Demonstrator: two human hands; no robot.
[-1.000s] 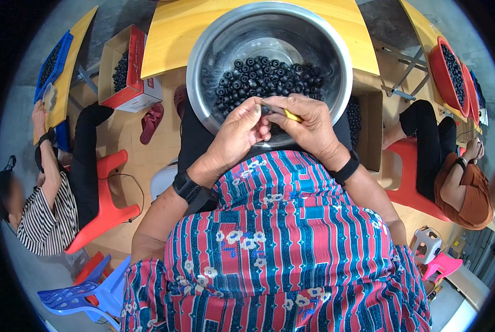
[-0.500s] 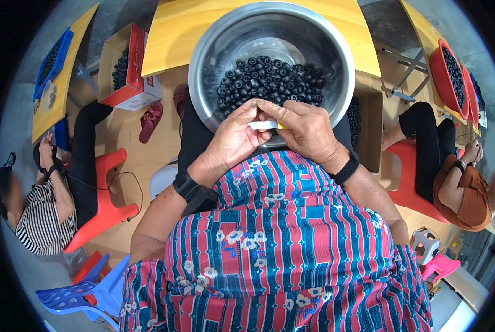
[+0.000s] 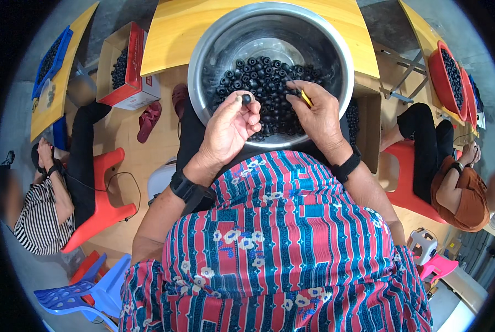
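A wide steel basin [image 3: 344,61] rests over my lap, holding a heap of small black rubber-like parts [image 3: 267,77], each round with a hole in it. Over the basin's near left side, my left hand [image 3: 231,124] pinches one round black part [image 3: 246,99] between thumb and forefinger, its other fingers curled. To the right, above the heap, my right hand [image 3: 318,110] is closed on a small knife [image 3: 306,98] with a yellow handle. Its thin blade points up and left, apart from the part in my left hand.
The basin leans against a yellow table [image 3: 170,33]. Cardboard boxes of black parts stand left [image 3: 112,69] and right [image 3: 369,127]. Two people sit on red stools [image 3: 106,193] at either side. A red basin [image 3: 446,77] and a blue tray [image 3: 53,61] hold more parts.
My hands have moved apart: the right one, with the knife, went right over the heap. The left one shifted slightly left and turned, so the black part now shows at its fingertips.
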